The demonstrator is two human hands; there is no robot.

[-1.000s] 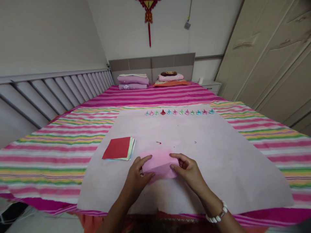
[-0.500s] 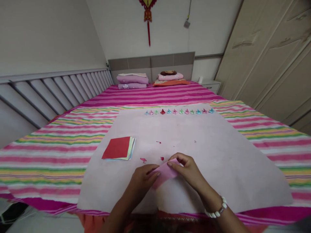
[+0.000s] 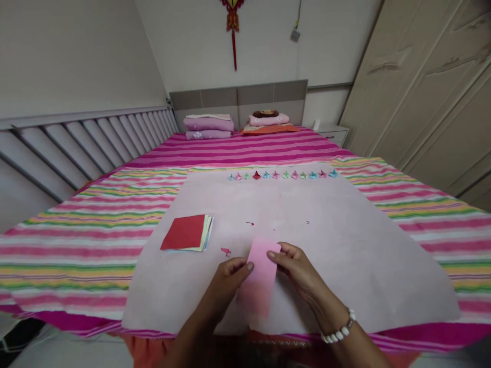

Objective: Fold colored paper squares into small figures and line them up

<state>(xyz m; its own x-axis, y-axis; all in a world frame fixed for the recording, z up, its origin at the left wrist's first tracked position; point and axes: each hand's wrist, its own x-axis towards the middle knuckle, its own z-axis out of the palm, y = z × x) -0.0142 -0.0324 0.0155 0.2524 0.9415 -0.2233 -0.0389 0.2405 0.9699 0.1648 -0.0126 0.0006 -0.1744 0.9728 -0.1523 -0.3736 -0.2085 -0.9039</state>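
Observation:
A pink paper [image 3: 260, 273], folded into a tall rectangle, stands upright just above the pale sheet [image 3: 345, 255] on the bed. My left hand [image 3: 226, 283] pinches its left edge with thumb and fingers. Its right edge is pinched by my right hand [image 3: 301, 271], which wears a white bead bracelet. A stack of coloured paper squares [image 3: 187, 233] with a red one on top lies to the left of my hands. A small pink scrap [image 3: 226, 251] lies just beyond my left hand.
A row of several small folded paper shapes [image 3: 282, 175] lines the far edge of the pale sheet. The striped bedspread [image 3: 95, 225] surrounds it. Folded bedding [image 3: 208, 126] sits at the headboard, a slatted rail [image 3: 76, 148] on the left, wardrobe doors [image 3: 429, 87] on the right.
The pink paper went from lying spread flat to being folded narrower and lifted upright between both hands. The small pink scrap on the sheet came into sight.

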